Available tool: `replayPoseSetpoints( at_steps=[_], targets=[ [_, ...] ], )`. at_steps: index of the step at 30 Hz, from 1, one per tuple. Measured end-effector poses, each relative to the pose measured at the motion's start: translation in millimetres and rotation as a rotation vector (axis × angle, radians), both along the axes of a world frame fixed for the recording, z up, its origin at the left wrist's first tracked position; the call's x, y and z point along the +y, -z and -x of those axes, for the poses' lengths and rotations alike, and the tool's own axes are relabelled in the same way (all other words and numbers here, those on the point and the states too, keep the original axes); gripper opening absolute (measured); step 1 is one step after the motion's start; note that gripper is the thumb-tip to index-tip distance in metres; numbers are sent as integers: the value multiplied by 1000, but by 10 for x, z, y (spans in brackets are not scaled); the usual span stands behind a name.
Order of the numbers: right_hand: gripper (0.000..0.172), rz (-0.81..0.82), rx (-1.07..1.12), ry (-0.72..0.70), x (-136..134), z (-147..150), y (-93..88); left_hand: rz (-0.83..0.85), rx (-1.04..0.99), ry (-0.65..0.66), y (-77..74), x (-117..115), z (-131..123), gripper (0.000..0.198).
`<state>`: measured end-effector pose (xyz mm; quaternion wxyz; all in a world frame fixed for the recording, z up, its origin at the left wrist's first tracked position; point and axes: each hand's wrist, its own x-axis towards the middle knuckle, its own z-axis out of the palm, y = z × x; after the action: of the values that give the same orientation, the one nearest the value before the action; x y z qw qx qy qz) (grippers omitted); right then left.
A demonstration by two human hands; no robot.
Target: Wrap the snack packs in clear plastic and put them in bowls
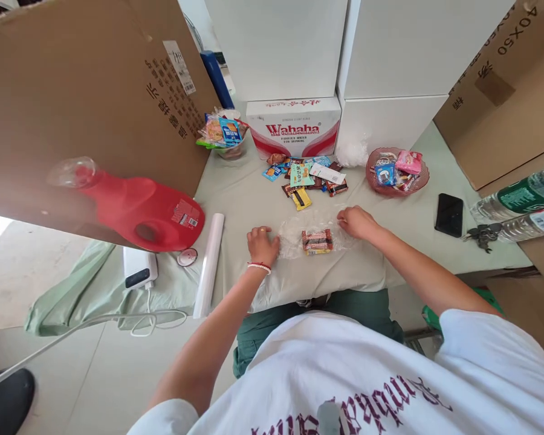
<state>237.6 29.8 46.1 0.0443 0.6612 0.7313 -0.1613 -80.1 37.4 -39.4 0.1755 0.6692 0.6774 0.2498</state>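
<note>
A thin sheet of clear plastic film (290, 232) lies crinkled on the cloth in front of me. On its middle rest small wrapped snacks (317, 240), brown-red with a bit of yellow showing below. My left hand (263, 243), a red and white bracelet at its wrist, is closed with curled fingers on the film's left edge. At the upper right edge my right hand (357, 222) pinches the film between thumb and fingers. Just beyond lies a loose pile of snack packets (302, 175) in yellow, green, blue and brown.
A pink glass bowl (398, 188) of packets and a phone (448, 214) are right, near keys (485, 235) and water bottles (526, 193). Left are a white roll (210, 263), a red jug (149, 211) and a power bank (139, 269). A Wahaha carton (294, 130) stands behind.
</note>
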Motion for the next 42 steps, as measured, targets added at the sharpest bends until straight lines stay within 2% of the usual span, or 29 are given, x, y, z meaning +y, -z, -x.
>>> replayPoseSetpoints(
  at_steps=[3, 5, 7, 9, 11, 13, 14, 16, 18, 20, 23, 27, 30, 31, 33, 35, 37, 39, 41, 42],
  targets=[
    [41, -132, 67, -55, 248, 176, 30, -151, 49, -90, -65, -191, 6, 29],
    [53, -112, 91, -101, 401, 325, 90, -287, 89, -104, -144, -387, -15, 31],
    [67, -20, 67, -119, 539, 469, 171, -358, 136, -20, -238, -580, -80, 34],
    [71, 54, 41, -108, 645, 582, 237, -333, 195, 170, -326, -723, -194, 38],
    [55, 84, 46, -107, 703, 651, 253, -243, 260, 365, -388, -787, -337, 41],
    [32, 94, 74, -130, 689, 677, 205, -140, 321, 467, -410, -775, -474, 44],
    [26, 94, 89, -141, 647, 677, 164, -100, 345, 481, -405, -749, -530, 46],
    [27, 43, 113, -162, 484, 668, 75, -51, 374, 479, -369, -689, -604, 47],
    [29, -55, 115, -212, 224, 658, 23, -37, 378, 474, -313, -647, -629, 48],
    [29, -140, 113, -315, -88, 656, 48, -36, 371, 479, -252, -642, -621, 46],
    [30, -179, 122, -440, -496, 660, 223, -40, 342, 477, -164, -682, -577, 40],
    [36, -226, 186, -393, -708, 681, 511, -59, 137, 458, -35, -708, -474, 38],
    [41, -254, 233, -313, -693, 720, 617, -112, -36, 222, 60, -611, -387, 34],
    [43, -260, 238, -293, -681, 733, 627, -126, -76, 128, 85, -549, -366, 43],
    [44, -260, 245, -268, -661, 752, 618, -107, -151, 38, 113, -390, -343, 78],
    [42, -245, 251, -262, -650, 759, 585, -32, -236, 113, 108, -213, -338, 100],
    [40, -226, 253, -254, -642, 756, 545, 23, -297, 253, 73, -63, -330, 92],
    [39, -216, 261, -238, -634, 751, 510, 20, -308, 350, 21, 22, -297, 61],
    [37, -205, 279, -210, -625, 746, 485, -2, -284, 385, -28, 26, -224, 26],
    [36, -195, 291, -195, -622, 745, 477, -3, -271, 396, -47, 0, -175, 19]
  ],
)
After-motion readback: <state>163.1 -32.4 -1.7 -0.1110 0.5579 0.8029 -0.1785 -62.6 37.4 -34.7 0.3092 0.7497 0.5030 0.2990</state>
